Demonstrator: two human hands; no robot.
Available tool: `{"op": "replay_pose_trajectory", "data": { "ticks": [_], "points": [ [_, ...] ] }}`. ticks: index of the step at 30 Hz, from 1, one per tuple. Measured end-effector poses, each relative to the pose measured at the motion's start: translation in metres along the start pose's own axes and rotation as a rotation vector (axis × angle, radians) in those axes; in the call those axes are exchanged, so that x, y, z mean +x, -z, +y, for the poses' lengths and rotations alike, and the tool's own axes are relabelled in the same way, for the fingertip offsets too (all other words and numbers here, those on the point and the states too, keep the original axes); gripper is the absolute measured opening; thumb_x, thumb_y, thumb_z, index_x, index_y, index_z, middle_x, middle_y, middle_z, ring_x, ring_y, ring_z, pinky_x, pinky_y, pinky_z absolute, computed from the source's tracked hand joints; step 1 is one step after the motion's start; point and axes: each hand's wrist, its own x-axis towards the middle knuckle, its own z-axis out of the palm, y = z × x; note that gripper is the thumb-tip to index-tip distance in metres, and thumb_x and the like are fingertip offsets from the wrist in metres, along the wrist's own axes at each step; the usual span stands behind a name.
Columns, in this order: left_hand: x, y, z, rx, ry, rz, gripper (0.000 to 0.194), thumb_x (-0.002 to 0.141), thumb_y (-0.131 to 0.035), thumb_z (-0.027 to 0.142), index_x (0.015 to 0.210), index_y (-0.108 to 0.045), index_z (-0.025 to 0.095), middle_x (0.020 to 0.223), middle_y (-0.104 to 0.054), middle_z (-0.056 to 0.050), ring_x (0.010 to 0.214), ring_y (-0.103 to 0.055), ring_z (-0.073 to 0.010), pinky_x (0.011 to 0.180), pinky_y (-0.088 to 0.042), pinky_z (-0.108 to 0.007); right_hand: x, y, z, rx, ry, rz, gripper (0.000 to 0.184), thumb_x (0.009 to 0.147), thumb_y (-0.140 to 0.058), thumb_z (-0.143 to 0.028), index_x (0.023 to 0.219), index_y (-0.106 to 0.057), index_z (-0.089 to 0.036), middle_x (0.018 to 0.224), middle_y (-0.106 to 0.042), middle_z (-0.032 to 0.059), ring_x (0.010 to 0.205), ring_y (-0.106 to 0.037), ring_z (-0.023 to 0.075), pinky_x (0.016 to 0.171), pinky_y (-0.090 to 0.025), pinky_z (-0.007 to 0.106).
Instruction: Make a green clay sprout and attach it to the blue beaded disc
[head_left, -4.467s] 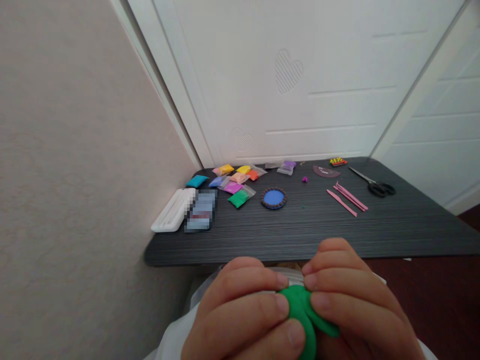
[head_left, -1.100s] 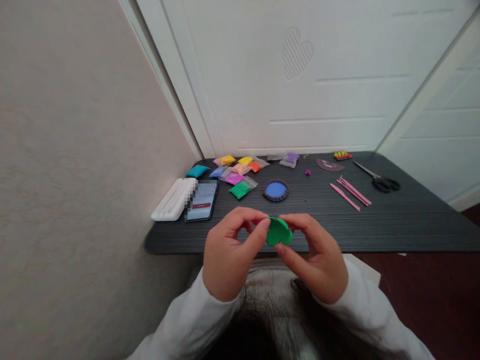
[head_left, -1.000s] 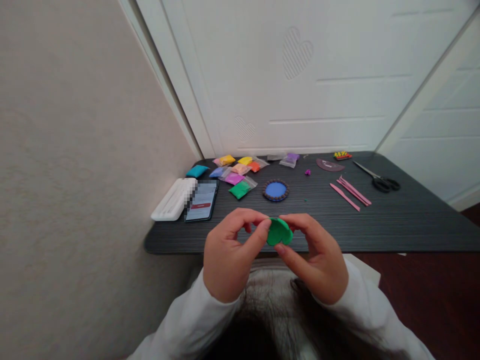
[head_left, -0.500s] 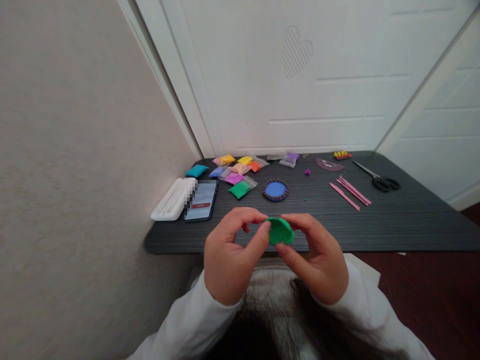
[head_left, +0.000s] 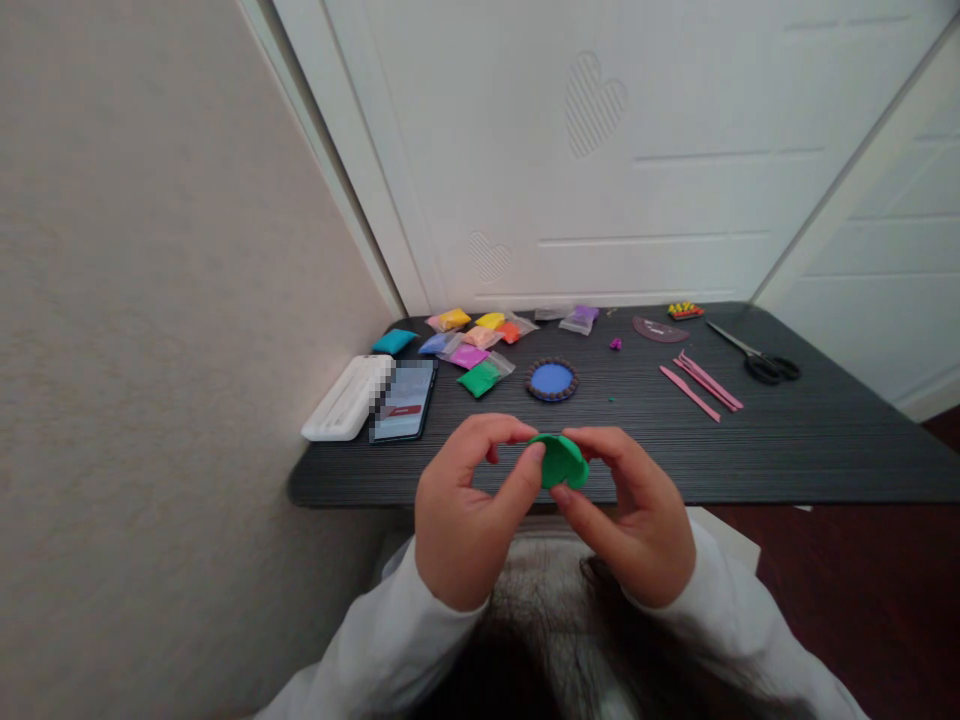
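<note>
A thin, curved piece of green modelling clay (head_left: 564, 462) is held up over the table's front edge, cupped like a shallow bowl. My left hand (head_left: 474, 510) pinches its left side between thumb and fingers. On the right side, my right hand (head_left: 636, 512) grips it, thumb at the lower edge and fingers at the upper one. Beyond the hands lies a blue clay disc (head_left: 552, 379) ringed with small brown balls (head_left: 531, 391). A packet of green clay (head_left: 480, 378) rests to the left of the disc.
On the dark table (head_left: 810, 450) lie several colourful clay packets (head_left: 469, 356), a phone (head_left: 403, 400) and a white case (head_left: 346, 398) at left. Pink modelling tools (head_left: 690, 392), black-handled scissors (head_left: 761, 365) and a clear protractor-like piece (head_left: 660, 330) are at right. A purple clay bit (head_left: 616, 344) sits behind.
My left hand has shifted very slightly to the right against the green clay. The right hand and the things on the table look the same.
</note>
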Motion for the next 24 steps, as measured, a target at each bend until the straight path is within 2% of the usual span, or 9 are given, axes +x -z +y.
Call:
{"op": "replay_pose_trajectory", "data": {
  "ticks": [9,12,15,24],
  "points": [
    [0.0001,-0.0014,0.0007,-0.025,0.011,0.028,0.008,0.070,-0.057,0.017,0.077,-0.058,0.019,0.081,-0.059,-0.002,0.078,-0.054,-0.0156,0.071,-0.042,-0.028,-0.0002,-0.0004,-0.0001,0.002,0.006,-0.006,0.040,0.070,-0.058,-0.015,0.107,-0.047,-0.024,0.092,-0.054,0.0030,0.084,-0.050,0.0154,0.075,-0.042,0.032],
    [0.0004,-0.0017,0.0005,-0.011,0.029,0.002,0.012,0.069,-0.057,0.018,0.081,-0.058,0.019,0.083,-0.059,-0.003,0.076,-0.053,-0.0156,0.069,-0.042,-0.028,-0.0004,-0.0005,0.0001,0.019,0.002,0.002,0.040,0.070,-0.058,-0.015,0.107,-0.047,-0.024,0.092,-0.054,0.0028,0.083,-0.050,0.0148,0.074,-0.043,0.031],
    [0.0006,-0.0016,-0.0007,0.009,0.015,-0.026,0.009,0.070,-0.056,0.018,0.079,-0.057,0.018,0.083,-0.059,-0.003,0.077,-0.054,-0.0155,0.070,-0.042,-0.028,-0.0003,-0.0006,-0.0001,0.014,0.001,0.005,0.040,0.070,-0.058,-0.015,0.107,-0.047,-0.024,0.092,-0.054,0.0028,0.083,-0.050,0.0149,0.074,-0.043,0.031],
    [0.0015,-0.0005,-0.0004,0.005,0.006,-0.002,0.007,0.069,-0.057,0.018,0.075,-0.060,0.018,0.082,-0.061,-0.003,0.080,-0.055,-0.0163,0.073,-0.042,-0.028,-0.0001,-0.0008,0.0004,-0.004,0.013,0.022,0.039,0.070,-0.058,-0.016,0.107,-0.047,-0.024,0.091,-0.054,0.0033,0.082,-0.050,0.0156,0.074,-0.043,0.032]
  ]
}}
